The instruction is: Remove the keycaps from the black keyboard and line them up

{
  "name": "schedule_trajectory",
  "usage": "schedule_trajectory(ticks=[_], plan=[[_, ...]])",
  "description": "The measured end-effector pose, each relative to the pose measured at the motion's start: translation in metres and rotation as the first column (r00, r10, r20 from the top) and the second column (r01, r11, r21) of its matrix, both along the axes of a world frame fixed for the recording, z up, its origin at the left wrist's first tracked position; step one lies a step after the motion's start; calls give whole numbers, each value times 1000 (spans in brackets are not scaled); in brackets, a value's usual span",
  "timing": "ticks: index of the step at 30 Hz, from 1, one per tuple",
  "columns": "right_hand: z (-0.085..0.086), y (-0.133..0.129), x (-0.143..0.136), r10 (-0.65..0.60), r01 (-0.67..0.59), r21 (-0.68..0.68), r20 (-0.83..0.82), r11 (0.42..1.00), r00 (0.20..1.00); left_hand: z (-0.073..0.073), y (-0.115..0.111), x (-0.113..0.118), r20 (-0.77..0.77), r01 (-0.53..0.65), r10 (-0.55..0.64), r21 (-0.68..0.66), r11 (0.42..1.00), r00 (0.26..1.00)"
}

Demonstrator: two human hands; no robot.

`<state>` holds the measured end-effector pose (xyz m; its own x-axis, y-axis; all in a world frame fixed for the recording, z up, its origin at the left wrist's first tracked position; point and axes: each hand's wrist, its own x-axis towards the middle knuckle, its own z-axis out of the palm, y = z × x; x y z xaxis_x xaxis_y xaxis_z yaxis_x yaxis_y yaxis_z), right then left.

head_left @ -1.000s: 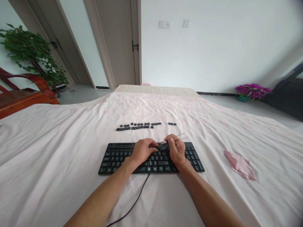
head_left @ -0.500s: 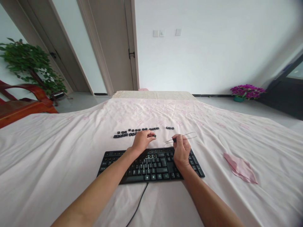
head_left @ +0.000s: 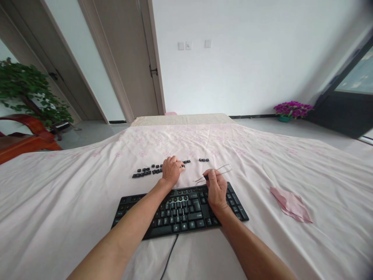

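We are placing our left hand [head_left: 171,173] among the rows of small black plastic keycaps [head_left: 142,174]; its fingertips are meeting one keycap, though we cannot tell whether they are pinching it. Our right hand [head_left: 217,188] is grasping a thin metal-wire tool with a black middle piece [head_left: 206,177]. The black rectangular keyboard [head_left: 186,216] is lying just nearer us, below our wrists, baring a short line of round switches [head_left: 177,199]. Three more keycaps [head_left: 204,160] are sitting apart to the right. Farther right, a folded pink fabric cloth [head_left: 291,204] is resting on the pale pink floral tablecloth [head_left: 247,155]. Our left hand is hiding the middle of the rows, our forearms are covering parts of the keyboard, and its black cable [head_left: 169,256] is leaving the bottom edge. We are holding the left palm downward, fingers curling, and the right thumb uppermost.
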<state>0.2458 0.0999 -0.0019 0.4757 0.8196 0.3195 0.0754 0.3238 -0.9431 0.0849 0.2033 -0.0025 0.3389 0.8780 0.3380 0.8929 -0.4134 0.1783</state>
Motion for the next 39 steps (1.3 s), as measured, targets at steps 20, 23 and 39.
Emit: schedule_trajectory(ticks=[20, 23, 39], plan=[[2, -2, 1, -3, 2, 21, 59, 1000, 998, -6, 3, 2, 36, -38, 40, -56, 998, 999], [2, -2, 1, -9, 8, 15, 55, 1000, 998, -3, 3, 1, 25, -43, 44, -65, 997, 999], [29, -23, -3, 29, -1, -53, 535, 999, 844, 25, -102, -18, 359, 193, -133, -137, 972, 924]])
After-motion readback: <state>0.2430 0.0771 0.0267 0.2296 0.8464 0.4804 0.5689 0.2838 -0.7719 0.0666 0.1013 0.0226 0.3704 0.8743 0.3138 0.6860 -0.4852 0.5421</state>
